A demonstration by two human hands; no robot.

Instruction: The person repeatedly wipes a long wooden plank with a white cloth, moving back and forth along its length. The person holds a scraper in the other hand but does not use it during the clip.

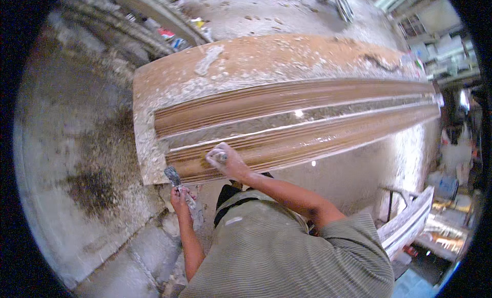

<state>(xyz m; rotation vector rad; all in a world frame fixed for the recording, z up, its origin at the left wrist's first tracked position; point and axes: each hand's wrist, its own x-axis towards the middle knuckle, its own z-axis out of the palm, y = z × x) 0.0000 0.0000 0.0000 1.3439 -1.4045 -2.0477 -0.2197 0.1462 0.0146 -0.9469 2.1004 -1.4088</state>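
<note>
My left hand (180,198) is closed around the whitish, crusted handle of a brush (172,175). Its dark grey head points up beside the near left corner of the table. My right hand (231,163), coated in white, is curled over the left end of the nearer long brown ribbed mould (287,139). Something small and greyish shows between its fingers, too little to name. Behind it lies a second ribbed mould (277,97) of the same shape, with a pale-edged gap between the two.
The moulds rest on a brown board table (241,49) strewn with white crumbs and flakes. Whitish stained floor (72,144) spreads to the left. At the lower right stands a pale, long piece on a frame (410,221). Timber-like beams (159,16) stand at the far left.
</note>
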